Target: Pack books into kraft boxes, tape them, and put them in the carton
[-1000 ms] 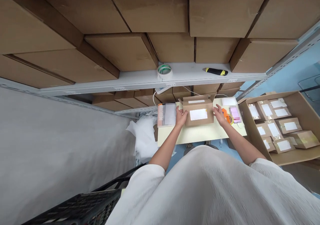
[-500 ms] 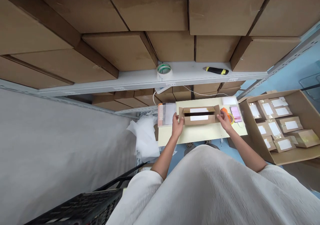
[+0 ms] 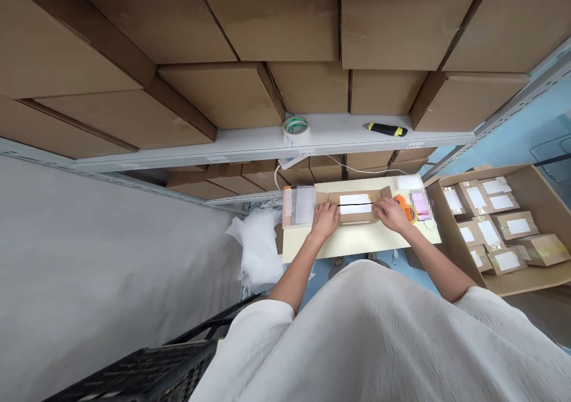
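A small cardboard box [image 3: 355, 216] lies on the pale yellow tabletop [image 3: 330, 251], its two long flaps folded inward with a thin dark gap between them. White labels [image 3: 355, 200] cover the middle of the flaps. My left hand [image 3: 325, 219] is closed over the box's left end, fingers curled on the flaps. At the right end my right hand [image 3: 389, 214] grips the box in the same way. Just right of that hand is an orange tape dispenser [image 3: 403, 206] with a roll of yellowish tape. Both hands hide the ends of the box.
A large open carton [image 3: 504, 282] of small labelled boxes stands at the right. On the shelf [image 3: 250, 140] ahead are a tape roll [image 3: 297, 129] and a utility knife [image 3: 386, 129] below stacked cartons. White foam sheeting [image 3: 259, 247] hangs left of the table; a black crate [image 3: 147, 366] is lower left.
My hands have moved inward from the box's ends onto its top. The long flaps have come down and the gap between them has narrowed.
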A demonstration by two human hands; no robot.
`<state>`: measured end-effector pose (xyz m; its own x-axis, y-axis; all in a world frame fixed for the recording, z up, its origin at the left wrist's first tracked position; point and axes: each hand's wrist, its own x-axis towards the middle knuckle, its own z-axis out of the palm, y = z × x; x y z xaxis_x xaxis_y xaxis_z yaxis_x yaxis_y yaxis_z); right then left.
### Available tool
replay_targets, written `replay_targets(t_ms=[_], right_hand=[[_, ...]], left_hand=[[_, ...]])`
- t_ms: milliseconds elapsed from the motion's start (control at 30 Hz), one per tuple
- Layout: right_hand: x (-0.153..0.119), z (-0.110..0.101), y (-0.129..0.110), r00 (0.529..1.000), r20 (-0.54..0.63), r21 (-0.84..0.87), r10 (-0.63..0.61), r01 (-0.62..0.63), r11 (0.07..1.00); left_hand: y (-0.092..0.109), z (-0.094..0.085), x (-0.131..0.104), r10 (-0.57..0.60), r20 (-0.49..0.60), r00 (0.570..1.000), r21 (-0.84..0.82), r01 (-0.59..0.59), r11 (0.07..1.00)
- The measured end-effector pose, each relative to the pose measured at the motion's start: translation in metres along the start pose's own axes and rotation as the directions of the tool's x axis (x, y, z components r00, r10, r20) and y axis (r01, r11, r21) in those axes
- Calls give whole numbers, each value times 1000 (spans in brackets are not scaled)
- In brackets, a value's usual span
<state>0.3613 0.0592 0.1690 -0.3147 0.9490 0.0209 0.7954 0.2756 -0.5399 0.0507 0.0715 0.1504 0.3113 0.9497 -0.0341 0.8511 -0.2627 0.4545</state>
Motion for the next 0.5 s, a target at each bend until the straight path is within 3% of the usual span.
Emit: replay_targets(t_ms=[267,500], right_hand=[[-5,-5,13,985,-51,105,166,-160,982],[-3,5,32,960,-59,184,275,-261,948]], left_hand=[[-13,14,-10,-42,-38,998,-120,37,992],[-18,19,-10,-132,-40,990,-322,112,940]])
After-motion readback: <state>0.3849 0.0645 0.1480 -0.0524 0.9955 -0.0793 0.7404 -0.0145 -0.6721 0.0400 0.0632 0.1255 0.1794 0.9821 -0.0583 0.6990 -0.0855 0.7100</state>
